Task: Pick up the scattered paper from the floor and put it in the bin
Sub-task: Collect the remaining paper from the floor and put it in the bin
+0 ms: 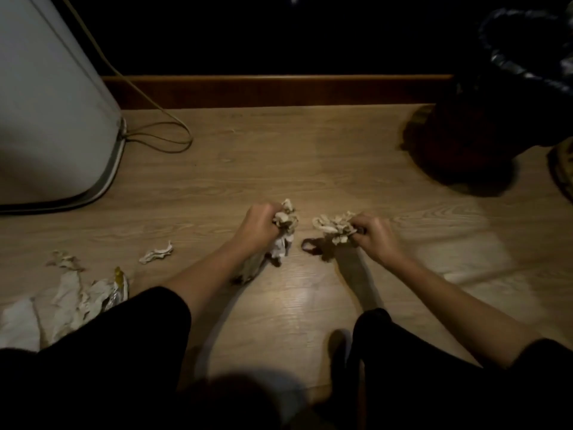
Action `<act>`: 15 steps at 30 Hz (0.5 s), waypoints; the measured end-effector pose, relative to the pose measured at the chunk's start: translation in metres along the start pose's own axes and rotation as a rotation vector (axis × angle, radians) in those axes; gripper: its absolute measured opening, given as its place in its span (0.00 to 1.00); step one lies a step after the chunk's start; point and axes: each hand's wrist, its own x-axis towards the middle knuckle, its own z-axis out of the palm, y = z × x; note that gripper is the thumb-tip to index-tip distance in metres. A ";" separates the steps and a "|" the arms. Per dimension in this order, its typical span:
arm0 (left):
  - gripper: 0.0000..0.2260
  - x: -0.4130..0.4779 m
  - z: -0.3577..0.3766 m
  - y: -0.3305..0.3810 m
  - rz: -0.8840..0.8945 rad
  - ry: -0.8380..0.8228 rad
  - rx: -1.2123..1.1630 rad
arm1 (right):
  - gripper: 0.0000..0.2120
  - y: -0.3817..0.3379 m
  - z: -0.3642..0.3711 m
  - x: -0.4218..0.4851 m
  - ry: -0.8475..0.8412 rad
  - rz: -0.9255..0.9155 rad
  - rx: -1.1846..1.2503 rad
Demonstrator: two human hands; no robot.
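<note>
Knees and dark sleeves fill the near edge of the view, with both forearms reaching forward over the wooden floor. Low on the person's left lies a loose heap of flattened paper, and just beyond it two smaller scraps, a crumpled scrap and another twisted scrap, all untouched on the boards.

Further out, the left hand is curled into a fist around a crumpled wad that bulges above the knuckles and trails down below the palm. Just beside it, with a small gap of bare floor between, the right hand has its fingers pinched shut on a second wad, which sticks out leftward from the fingertips toward the other hand. Whether either wad is clear of the floor or touching it cannot be told in this dim light.

Beyond the hands, far to the right, stands the bin, dark, lined with a black bag, its mouth high near the corner. It lies up and to the right of both fists, so the right hand is the nearer one; that wad likely goes in first, the left arm having to cross further. A white appliance and its cable sit far left
</note>
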 end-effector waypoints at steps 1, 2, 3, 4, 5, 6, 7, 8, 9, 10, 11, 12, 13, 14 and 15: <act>0.06 0.014 -0.003 0.012 0.017 0.004 0.003 | 0.09 0.003 -0.007 0.004 -0.004 0.007 -0.007; 0.07 0.027 -0.005 0.023 0.028 0.005 0.008 | 0.09 0.005 -0.009 0.004 -0.036 -0.011 -0.024; 0.08 0.039 -0.007 0.032 0.037 0.009 0.013 | 0.08 0.004 -0.005 0.000 -0.085 -0.052 -0.035; 0.09 0.048 -0.008 0.039 0.042 0.016 0.017 | 0.06 0.002 0.003 -0.007 -0.146 -0.093 -0.027; 0.09 0.054 -0.008 0.043 0.044 0.020 0.023 | 0.05 -0.002 0.017 -0.019 -0.212 -0.124 -0.001; 0.10 0.057 -0.007 0.045 0.041 0.019 0.032 | 0.04 -0.006 0.032 -0.034 -0.278 -0.149 0.024; 0.11 0.059 -0.006 0.045 0.036 0.020 0.042 | 0.05 -0.011 0.050 -0.050 -0.330 -0.170 0.045; 0.12 0.059 -0.005 0.043 0.027 0.019 0.048 | 0.07 -0.015 0.066 -0.065 -0.379 -0.176 0.059; 0.13 0.057 -0.003 0.039 0.021 0.017 0.050 | 0.08 -0.019 0.081 -0.079 -0.425 -0.168 0.065; 0.13 0.054 -0.001 0.034 0.018 0.013 0.052 | 0.08 -0.021 0.093 -0.090 -0.460 -0.157 0.053; 0.12 0.051 0.002 0.028 0.023 0.006 0.057 | 0.09 -0.021 0.102 -0.098 -0.472 -0.150 0.046; 0.12 0.047 0.005 0.023 0.028 -0.003 0.060 | 0.10 -0.021 0.108 -0.103 -0.467 -0.142 0.040; 0.11 0.043 0.008 0.018 0.028 -0.011 0.058 | 0.12 -0.021 0.111 -0.106 -0.455 -0.131 0.038; 0.11 0.038 0.011 0.014 0.024 -0.016 0.051 | 0.13 -0.020 0.112 -0.108 -0.445 -0.127 0.031; 0.10 0.033 0.014 0.010 0.024 -0.020 0.044 | 0.15 -0.020 0.113 -0.110 -0.443 -0.131 0.015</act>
